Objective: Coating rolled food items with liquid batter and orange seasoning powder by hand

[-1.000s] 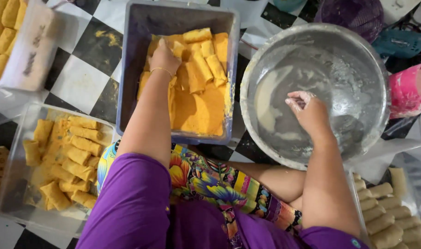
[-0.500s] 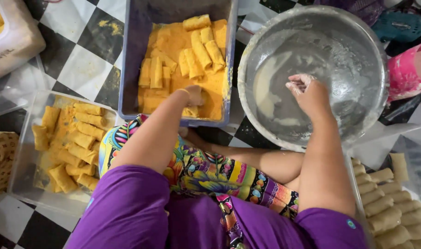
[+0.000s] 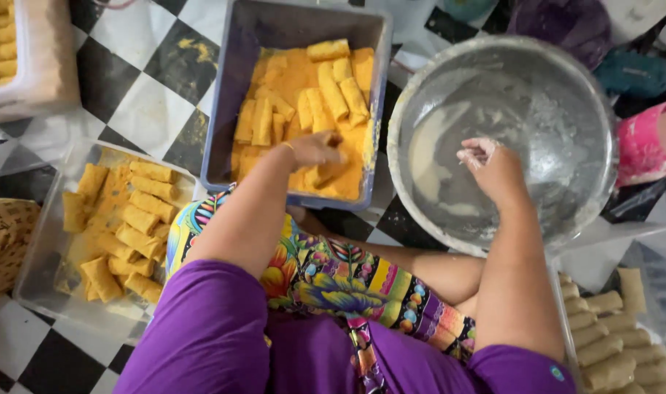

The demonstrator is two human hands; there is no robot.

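From where I watch, I see no labels, signs or screens. The only packaging-like things are soft bags along the right edge. A pink packet (image 3: 650,142) lies against the far right, just beside the rim of the metal bowl (image 3: 595,211). Above it sits a dark teal pouch (image 3: 636,73), and further toward the top a crumpled purple bag (image 3: 559,25). A sheet of clear plastic wrap (image 3: 617,252) lies below the bowl at the lower right. I cannot tell what any of them holds.
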